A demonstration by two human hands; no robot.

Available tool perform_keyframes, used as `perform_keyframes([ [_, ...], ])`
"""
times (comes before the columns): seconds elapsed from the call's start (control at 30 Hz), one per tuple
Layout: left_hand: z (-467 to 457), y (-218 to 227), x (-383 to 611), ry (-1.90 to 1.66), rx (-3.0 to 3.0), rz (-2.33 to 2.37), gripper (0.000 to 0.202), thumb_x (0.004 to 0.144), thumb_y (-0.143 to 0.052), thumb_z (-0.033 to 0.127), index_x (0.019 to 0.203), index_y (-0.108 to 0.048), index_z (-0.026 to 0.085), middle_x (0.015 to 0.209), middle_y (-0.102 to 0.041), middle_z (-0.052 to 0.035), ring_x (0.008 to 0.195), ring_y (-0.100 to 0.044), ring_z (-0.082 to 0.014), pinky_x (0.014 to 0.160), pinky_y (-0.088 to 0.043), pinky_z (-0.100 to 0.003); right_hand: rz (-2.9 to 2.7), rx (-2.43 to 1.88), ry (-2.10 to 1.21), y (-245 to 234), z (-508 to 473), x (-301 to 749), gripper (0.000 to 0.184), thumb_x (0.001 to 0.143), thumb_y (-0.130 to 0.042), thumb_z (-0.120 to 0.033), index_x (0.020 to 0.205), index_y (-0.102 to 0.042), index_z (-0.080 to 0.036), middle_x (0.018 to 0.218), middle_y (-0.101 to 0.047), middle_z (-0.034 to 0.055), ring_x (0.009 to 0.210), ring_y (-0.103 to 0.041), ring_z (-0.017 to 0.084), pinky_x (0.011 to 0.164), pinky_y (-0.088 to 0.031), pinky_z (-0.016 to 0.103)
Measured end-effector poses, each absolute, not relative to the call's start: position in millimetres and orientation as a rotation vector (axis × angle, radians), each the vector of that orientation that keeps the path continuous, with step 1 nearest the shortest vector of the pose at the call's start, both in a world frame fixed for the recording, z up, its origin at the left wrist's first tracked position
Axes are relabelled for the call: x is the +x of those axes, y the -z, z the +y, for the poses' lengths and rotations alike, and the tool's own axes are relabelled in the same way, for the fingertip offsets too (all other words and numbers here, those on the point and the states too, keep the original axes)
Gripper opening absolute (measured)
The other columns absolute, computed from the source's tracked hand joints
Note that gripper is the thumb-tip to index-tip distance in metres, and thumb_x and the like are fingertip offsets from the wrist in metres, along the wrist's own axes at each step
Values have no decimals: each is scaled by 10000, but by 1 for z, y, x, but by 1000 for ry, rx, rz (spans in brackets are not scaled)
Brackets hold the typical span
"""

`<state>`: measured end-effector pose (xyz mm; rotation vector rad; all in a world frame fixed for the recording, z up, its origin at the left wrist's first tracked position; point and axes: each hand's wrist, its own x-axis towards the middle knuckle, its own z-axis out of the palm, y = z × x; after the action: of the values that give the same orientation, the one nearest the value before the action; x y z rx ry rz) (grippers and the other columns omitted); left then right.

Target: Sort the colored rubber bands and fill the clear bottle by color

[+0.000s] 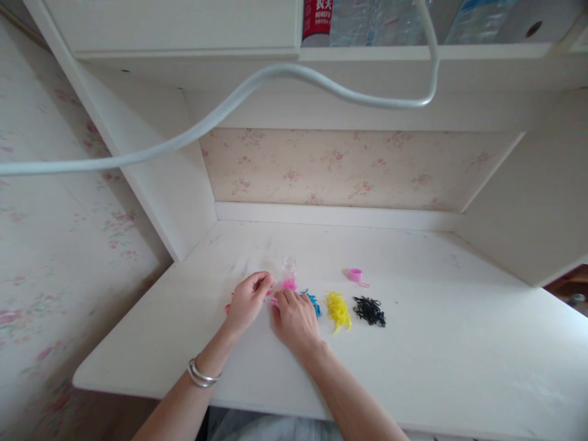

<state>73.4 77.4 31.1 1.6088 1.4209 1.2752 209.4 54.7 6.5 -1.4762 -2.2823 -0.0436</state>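
A small clear bottle (289, 274) partly filled with pink bands stands on the white desk (413, 367). My left hand (247, 301) is curled just left of it, fingertips pinched on something pink and tiny. My right hand (295, 318) lies beside it with its fingers bent down onto loose pink bands in front of the bottle. To the right lie small piles of blue bands (314, 301), yellow bands (338, 309) and black bands (369, 310). A pink bottle cap (355, 275) rests behind the yellow pile. A few red bands peek out left of my left hand.
A thick white cable (275, 73) sags across the view above the desk. Shelf walls close in the desk at left and right, with floral wallpaper behind. Water bottles (349, 21) stand on the shelf overhead. A silver bangle (201, 375) circles my left wrist.
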Motion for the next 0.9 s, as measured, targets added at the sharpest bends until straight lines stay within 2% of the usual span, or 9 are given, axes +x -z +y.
perform_keyframes([
  [0.1,78,-35,75,-1319,1648,1464,311,852,-484,452,875,-620,173,710,-623,-2,573,-516,-107,534,-412,-204,-2282,-1470,63,-5,54,209,153,892,-454,-224,947,-595,-199,887,-599,47,785,-546,167,697,-297,316],
  [0.2,79,-43,79,-1382,1709,1479,299,871,-458,430,844,-614,177,770,-624,-15,672,-547,-122,620,-437,-215,-2315,-1439,76,-1,55,208,180,895,-447,-204,815,-608,-190,852,-596,44,775,-545,166,681,-290,317],
  [0.3,81,-54,86,-1456,1755,1456,299,883,-441,407,825,-621,176,837,-622,-36,773,-563,-142,696,-447,-234,-2337,-1419,94,2,57,209,179,888,-462,-191,791,-613,-186,844,-595,43,772,-542,164,682,-290,319],
  [0.53,98,-72,106,-1594,1762,1433,279,870,-481,386,854,-657,170,857,-606,-30,717,-545,-119,644,-430,-225,-2308,-1395,122,1,55,211,185,912,-446,-211,830,-612,-197,836,-589,36,754,-523,156,689,-277,307],
  [0.9,110,-63,110,-1470,1821,1451,301,879,-466,386,885,-688,181,889,-636,-44,801,-580,-145,674,-446,-242,-2087,-1383,-17,-6,54,215,190,927,-438,-228,903,-627,-222,827,-581,15,725,-523,128,677,-291,254],
])
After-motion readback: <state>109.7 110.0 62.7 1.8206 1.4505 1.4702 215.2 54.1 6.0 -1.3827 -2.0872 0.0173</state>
